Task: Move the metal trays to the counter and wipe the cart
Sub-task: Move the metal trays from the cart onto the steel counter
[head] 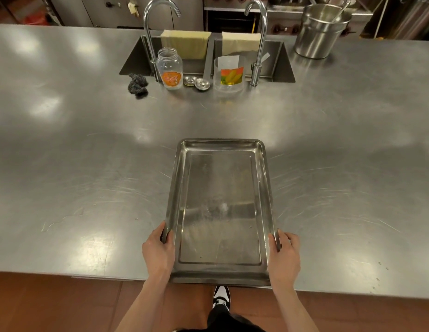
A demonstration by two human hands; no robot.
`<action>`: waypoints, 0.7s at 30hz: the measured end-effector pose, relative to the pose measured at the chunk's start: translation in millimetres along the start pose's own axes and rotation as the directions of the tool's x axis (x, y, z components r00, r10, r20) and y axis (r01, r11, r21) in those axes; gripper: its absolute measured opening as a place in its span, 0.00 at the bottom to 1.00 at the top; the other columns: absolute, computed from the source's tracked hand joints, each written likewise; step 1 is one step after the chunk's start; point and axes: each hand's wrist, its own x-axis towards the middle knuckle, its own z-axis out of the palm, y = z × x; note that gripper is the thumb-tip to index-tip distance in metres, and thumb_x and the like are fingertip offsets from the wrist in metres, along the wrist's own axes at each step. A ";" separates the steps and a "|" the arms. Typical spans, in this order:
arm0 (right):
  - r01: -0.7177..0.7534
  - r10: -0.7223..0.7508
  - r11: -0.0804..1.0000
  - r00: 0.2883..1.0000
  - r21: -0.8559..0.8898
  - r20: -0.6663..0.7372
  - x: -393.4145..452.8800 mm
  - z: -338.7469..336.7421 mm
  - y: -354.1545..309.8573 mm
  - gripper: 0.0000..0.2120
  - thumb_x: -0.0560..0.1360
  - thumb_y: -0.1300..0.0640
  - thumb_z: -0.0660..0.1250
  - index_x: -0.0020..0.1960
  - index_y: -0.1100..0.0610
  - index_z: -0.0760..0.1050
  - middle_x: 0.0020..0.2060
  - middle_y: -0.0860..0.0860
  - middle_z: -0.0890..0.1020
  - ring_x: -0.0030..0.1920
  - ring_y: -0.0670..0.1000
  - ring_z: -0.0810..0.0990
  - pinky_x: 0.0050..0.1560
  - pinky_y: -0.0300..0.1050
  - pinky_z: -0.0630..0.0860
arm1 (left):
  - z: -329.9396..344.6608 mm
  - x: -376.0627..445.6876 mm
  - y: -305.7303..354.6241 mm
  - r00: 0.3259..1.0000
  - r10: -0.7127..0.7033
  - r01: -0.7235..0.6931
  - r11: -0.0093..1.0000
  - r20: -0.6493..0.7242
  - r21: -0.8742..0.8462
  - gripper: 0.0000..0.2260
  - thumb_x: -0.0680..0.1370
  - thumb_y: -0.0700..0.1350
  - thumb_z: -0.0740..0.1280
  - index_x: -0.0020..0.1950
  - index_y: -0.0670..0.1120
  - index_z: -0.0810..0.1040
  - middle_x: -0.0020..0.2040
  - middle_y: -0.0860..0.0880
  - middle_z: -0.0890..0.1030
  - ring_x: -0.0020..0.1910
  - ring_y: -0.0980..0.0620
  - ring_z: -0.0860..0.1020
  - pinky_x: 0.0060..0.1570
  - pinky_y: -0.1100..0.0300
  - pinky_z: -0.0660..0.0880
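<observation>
**Metal tray at near edge of counter, both hands on its long rims**

While the metal tray (220, 207) lies flat on the counter (76, 164), its short near end sits right at the counter's near edge, slightly overhanging, and its long axis runs toward the far edge. Left hand (158, 251) grips the left long rim close to the near corner: thumb over the rim on the inside, fingers curled round the outer lip. Right hand (285, 254) grips the right long rim at the matching spot, thumb on top, fingers wrapped beneath. Tray interior bare, faint smears on its floor.

Along the far edge: a double sink (278, 65) with two gooseneck taps, a yellow cloth (184, 43) draped over each basin's far wall. Just in front of the sink: steel wool (137, 83), glass jar (169, 68), two small metal strainer caps (196, 82), clear plastic container (229, 74). Steel pot (321, 32) stands near the far right corner.
</observation>
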 end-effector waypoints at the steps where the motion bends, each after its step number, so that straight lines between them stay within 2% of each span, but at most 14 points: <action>1: -0.005 0.005 1.000 1.000 0.003 0.005 -0.7 -0.4 -1.2 0.15 0.81 0.56 0.71 0.63 0.64 0.82 0.58 0.53 0.78 0.41 0.51 0.79 0.45 0.44 0.76 | -0.5 0.5 -0.7 1.000 0.006 -0.006 1.000 0.007 0.000 0.15 0.82 0.45 0.70 0.69 0.50 0.83 0.52 0.50 0.88 0.52 0.48 0.85 0.60 0.47 0.83; 3: -0.021 0.021 1.000 1.000 0.005 0.016 -2.0 -2.1 -3.5 0.15 0.81 0.56 0.71 0.64 0.63 0.82 0.58 0.53 0.78 0.42 0.50 0.78 0.45 0.44 0.75 | -3.0 -0.2 0.8 1.000 0.021 -0.021 1.000 0.019 -0.004 0.13 0.81 0.45 0.71 0.66 0.50 0.84 0.50 0.52 0.87 0.48 0.51 0.85 0.57 0.51 0.84; 5: -0.027 0.027 1.000 0.999 0.005 0.023 -2.7 -4.8 -6.0 0.16 0.81 0.54 0.71 0.64 0.63 0.82 0.59 0.54 0.78 0.43 0.50 0.77 0.46 0.44 0.74 | -6.8 0.1 4.1 0.999 0.029 -0.029 0.999 0.028 -0.018 0.11 0.81 0.45 0.72 0.63 0.50 0.85 0.48 0.55 0.86 0.45 0.56 0.83 0.51 0.61 0.81; 6: -0.030 0.029 1.000 0.999 0.009 0.026 -2.9 -6.1 -7.8 0.17 0.82 0.52 0.69 0.64 0.63 0.82 0.59 0.54 0.78 0.43 0.50 0.77 0.46 0.44 0.74 | -8.5 0.7 6.0 0.999 0.030 -0.029 0.999 0.036 -0.023 0.10 0.80 0.45 0.73 0.61 0.50 0.85 0.46 0.55 0.86 0.43 0.58 0.82 0.49 0.64 0.79; 7: -0.032 0.032 0.999 0.999 0.013 0.026 -3.1 -7.9 -9.7 0.17 0.83 0.50 0.68 0.63 0.62 0.82 0.59 0.54 0.78 0.43 0.50 0.77 0.46 0.44 0.73 | -10.3 1.4 6.8 0.998 0.033 -0.031 0.999 0.045 -0.034 0.09 0.80 0.46 0.73 0.60 0.50 0.85 0.46 0.55 0.86 0.43 0.58 0.82 0.49 0.61 0.80; 9: -0.036 0.036 0.999 0.999 0.036 0.020 -3.1 -9.8 -12.4 0.21 0.84 0.46 0.62 0.63 0.61 0.82 0.60 0.54 0.78 0.44 0.50 0.77 0.46 0.44 0.72 | -13.2 3.5 8.3 0.999 0.019 -0.014 0.996 0.050 -0.092 0.12 0.80 0.49 0.73 0.63 0.50 0.84 0.52 0.54 0.86 0.51 0.55 0.84 0.58 0.52 0.82; 11: -0.023 0.023 0.997 1.000 0.074 0.007 -5.1 -13.1 -17.7 0.29 0.85 0.39 0.54 0.65 0.61 0.81 0.61 0.54 0.77 0.47 0.54 0.79 0.49 0.44 0.72 | -17.0 3.4 11.9 0.999 -0.006 0.014 0.983 0.042 -0.181 0.18 0.82 0.52 0.71 0.71 0.49 0.80 0.61 0.51 0.85 0.61 0.51 0.83 0.66 0.49 0.79; 14: 0.031 -0.028 0.984 0.999 0.174 -0.018 -9.7 -22.1 -30.5 0.36 0.83 0.35 0.46 0.73 0.59 0.76 0.67 0.54 0.76 0.64 0.55 0.78 0.62 0.44 0.69 | -26.1 -1.0 21.5 0.999 0.021 -0.008 0.964 0.046 -0.264 0.20 0.85 0.53 0.66 0.76 0.51 0.76 0.69 0.50 0.81 0.67 0.48 0.79 0.70 0.51 0.74; 17: 0.067 -0.076 0.932 0.997 0.355 0.010 -11.9 -34.8 -53.6 0.33 0.84 0.36 0.45 0.78 0.53 0.72 0.74 0.49 0.73 0.75 0.47 0.69 0.71 0.38 0.62 | -42.7 -6.1 33.3 0.995 0.078 -0.057 0.948 0.056 -0.314 0.20 0.86 0.55 0.62 0.78 0.52 0.73 0.75 0.52 0.76 0.72 0.51 0.74 0.70 0.58 0.69; 21: 0.164 -0.217 0.844 0.975 0.510 0.046 -17.1 -49.4 -95.2 0.28 0.86 0.42 0.45 0.80 0.48 0.67 0.78 0.41 0.69 0.79 0.41 0.63 0.79 0.41 0.60 | -75.6 -14.9 48.6 0.990 0.141 -0.124 0.911 0.014 -0.394 0.20 0.89 0.53 0.57 0.80 0.52 0.71 0.77 0.57 0.74 0.74 0.62 0.70 0.63 0.77 0.65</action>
